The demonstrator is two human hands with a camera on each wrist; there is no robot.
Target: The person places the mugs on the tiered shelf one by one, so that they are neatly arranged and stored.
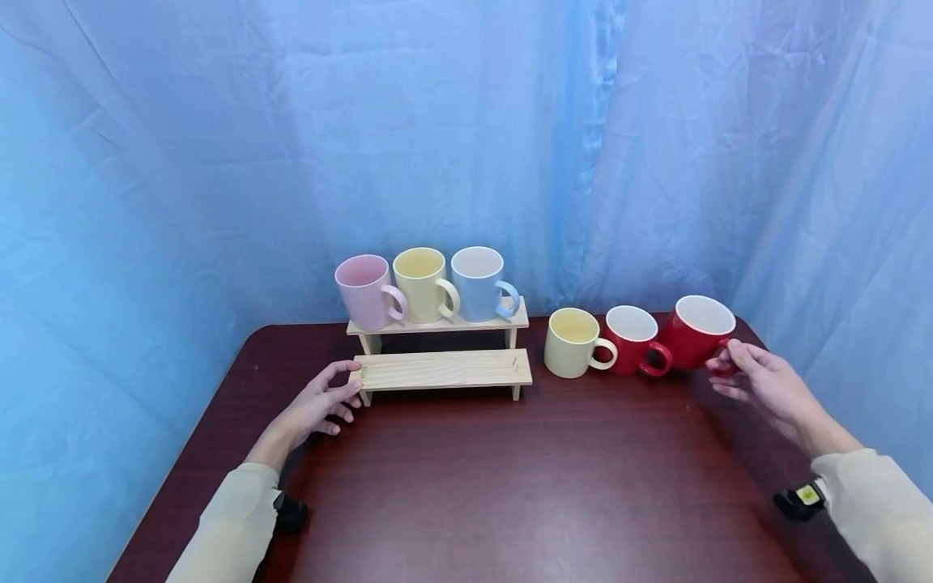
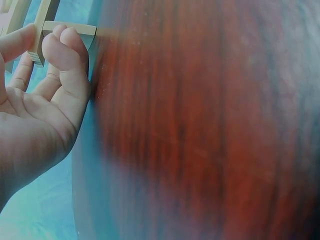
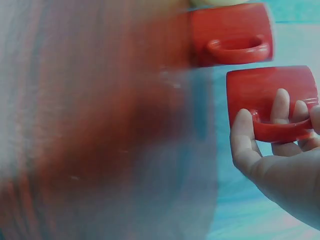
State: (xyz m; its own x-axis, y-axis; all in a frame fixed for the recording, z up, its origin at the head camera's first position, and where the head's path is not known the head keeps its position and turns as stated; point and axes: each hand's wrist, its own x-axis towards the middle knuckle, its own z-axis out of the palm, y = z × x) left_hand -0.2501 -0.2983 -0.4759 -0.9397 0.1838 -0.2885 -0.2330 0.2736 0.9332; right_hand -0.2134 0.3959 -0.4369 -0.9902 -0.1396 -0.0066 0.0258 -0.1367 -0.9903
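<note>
My right hand (image 1: 761, 385) grips the handle of a red mug with a white inside (image 1: 696, 336), at the right end of a row of mugs. In the right wrist view, fingers curl through the handle of this red mug (image 3: 272, 95), whose base looks slightly off the tabletop. Beside it stand another red mug (image 1: 630, 340) and a pale yellow mug (image 1: 571, 344), handles to the right. My left hand (image 1: 317, 405) pinches the left end of a low wooden two-tier stand, at its lower step (image 1: 445, 371). The left wrist view shows thumb and fingers around the board's end (image 2: 37, 47).
On the stand's upper step (image 1: 415, 327) are a pink mug (image 1: 364, 295), a yellow mug (image 1: 419, 287) and a light blue mug (image 1: 477, 287). The dark red wooden table (image 1: 466, 486) reaches back to a blue curtain (image 1: 437, 146).
</note>
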